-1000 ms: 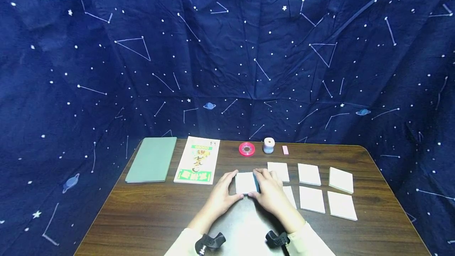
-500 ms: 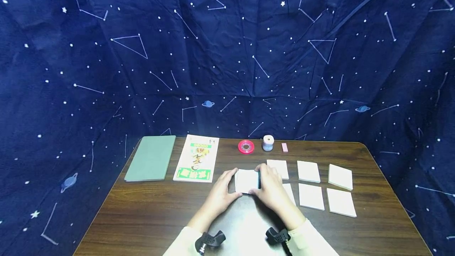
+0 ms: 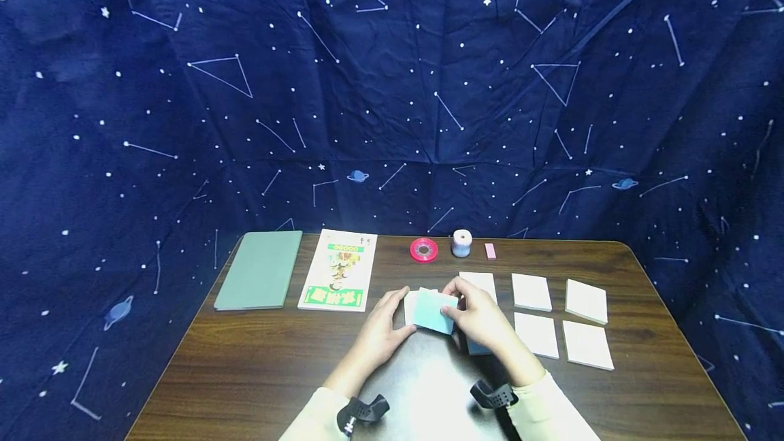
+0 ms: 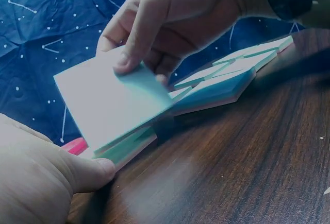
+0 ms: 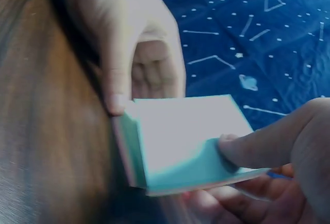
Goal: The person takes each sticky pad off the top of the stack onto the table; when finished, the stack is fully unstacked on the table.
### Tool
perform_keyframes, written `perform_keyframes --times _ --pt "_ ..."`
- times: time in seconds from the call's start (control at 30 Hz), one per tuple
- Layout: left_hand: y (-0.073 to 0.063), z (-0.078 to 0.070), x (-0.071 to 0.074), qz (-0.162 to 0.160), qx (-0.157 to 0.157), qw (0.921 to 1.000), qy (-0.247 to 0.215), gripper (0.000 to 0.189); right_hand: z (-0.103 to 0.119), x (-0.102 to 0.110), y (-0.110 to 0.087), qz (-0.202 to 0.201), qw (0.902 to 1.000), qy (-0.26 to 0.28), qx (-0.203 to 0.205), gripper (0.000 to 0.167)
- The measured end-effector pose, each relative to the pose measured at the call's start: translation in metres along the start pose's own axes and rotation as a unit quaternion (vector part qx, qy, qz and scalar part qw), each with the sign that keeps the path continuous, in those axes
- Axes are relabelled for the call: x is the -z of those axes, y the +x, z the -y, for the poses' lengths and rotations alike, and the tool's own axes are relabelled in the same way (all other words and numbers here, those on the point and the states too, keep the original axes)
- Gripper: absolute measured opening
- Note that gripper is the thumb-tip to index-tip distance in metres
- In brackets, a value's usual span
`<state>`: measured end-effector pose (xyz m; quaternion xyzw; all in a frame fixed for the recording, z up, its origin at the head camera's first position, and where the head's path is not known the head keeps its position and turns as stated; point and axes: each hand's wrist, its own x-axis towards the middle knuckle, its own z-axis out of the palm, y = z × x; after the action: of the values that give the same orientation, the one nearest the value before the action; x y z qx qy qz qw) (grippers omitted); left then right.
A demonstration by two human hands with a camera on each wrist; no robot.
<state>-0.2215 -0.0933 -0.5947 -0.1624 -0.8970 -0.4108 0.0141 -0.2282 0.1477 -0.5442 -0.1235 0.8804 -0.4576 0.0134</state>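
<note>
In the head view my right hand point(image 3: 480, 315) pinches a square pale-blue note pad point(image 3: 432, 313), thumb on its top face and fingers underneath. The pad is tilted over a small white-topped stack of note pads point(image 3: 410, 306). My left hand point(image 3: 381, 329) grips that stack at its left side, thumb at the near corner and fingers round the far side. In the left wrist view the stack's green and pink side point(image 4: 133, 149) shows under the raised pad point(image 4: 111, 98). From the right wrist view, the pad point(image 5: 180, 131) overlaps the stack, its left corner close to the left thumb.
Several square white note pads point(image 3: 536, 335) lie in two rows on the right of the table; a bluish one point(image 3: 479, 347) is partly under my right forearm. Behind are a red ring-shaped spool point(image 3: 424, 250), thread spool point(image 3: 462, 243), pink eraser point(image 3: 491, 251), illustrated book point(image 3: 339, 271) and green notebook point(image 3: 260, 271).
My right hand has moved slightly right and changed from framing the stack's side to pinching a pale-blue pad, now tilted and turned over the stack. My left hand stays at the stack.
</note>
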Motion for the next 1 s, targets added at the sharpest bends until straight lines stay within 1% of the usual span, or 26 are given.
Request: perform_keyframes --times 0.07,0.13,0.23,0.33,0.37,0.4,0.5,0.57,0.6,0.73,0.77,0.83,0.9,1.0 --pt "0.000 -0.001 0.001 0.001 0.006 1.0000 -0.002 0.080 0.000 0.007 -0.001 0.020 0.9998 0.009 0.004 0.020" --pt "0.000 -0.002 0.001 0.003 0.010 0.9999 0.000 0.080 0.000 0.014 -0.002 0.047 0.9985 0.021 0.017 0.023" --pt "0.000 -0.002 0.001 0.003 0.010 0.9999 -0.002 0.080 0.001 0.025 -0.006 0.095 0.9938 0.045 0.036 0.023" --pt "0.000 -0.001 0.000 -0.007 -0.004 1.0000 -0.003 0.079 0.003 0.034 -0.009 0.145 0.9861 0.069 0.043 0.021" --pt "0.001 0.003 -0.002 -0.013 -0.018 0.9998 0.000 0.078 0.003 0.036 -0.010 0.161 0.9832 0.076 0.040 0.020" --pt "0.001 0.004 -0.002 -0.019 -0.027 0.9995 0.004 0.078 0.005 0.038 -0.011 0.174 0.9807 0.080 0.038 0.020" --pt "0.002 0.007 -0.003 -0.031 -0.043 0.9985 0.014 0.078 0.007 0.040 -0.013 0.213 0.9727 0.087 0.028 0.020" --pt "0.002 0.008 -0.004 -0.031 -0.039 0.9987 0.014 0.079 0.010 0.040 -0.014 0.233 0.9691 0.078 0.024 0.020" --pt "0.002 0.004 -0.002 -0.028 -0.028 0.9992 0.011 0.079 0.010 0.039 -0.015 0.242 0.9675 0.069 0.026 0.020" --pt "0.002 0.003 -0.002 -0.010 0.001 0.9999 -0.001 0.080 0.011 0.033 -0.017 0.271 0.9608 0.036 0.044 0.020" --pt "0.002 0.002 -0.001 -0.008 0.004 1.0000 0.000 0.080 0.011 0.032 -0.017 0.279 0.9585 0.033 0.049 0.020" --pt "0.001 0.000 -0.001 -0.006 0.008 0.9999 0.001 0.080 0.011 0.028 -0.018 0.290 0.9550 0.019 0.060 0.020" --pt "0.001 -0.001 -0.001 -0.006 0.008 0.9999 0.002 0.079 0.011 0.024 -0.019 0.298 0.9527 0.006 0.062 0.020" --pt "0.001 -0.001 0.000 -0.008 0.003 1.0000 0.001 0.078 0.010 0.017 -0.019 0.294 0.9536 -0.029 0.059 0.022"
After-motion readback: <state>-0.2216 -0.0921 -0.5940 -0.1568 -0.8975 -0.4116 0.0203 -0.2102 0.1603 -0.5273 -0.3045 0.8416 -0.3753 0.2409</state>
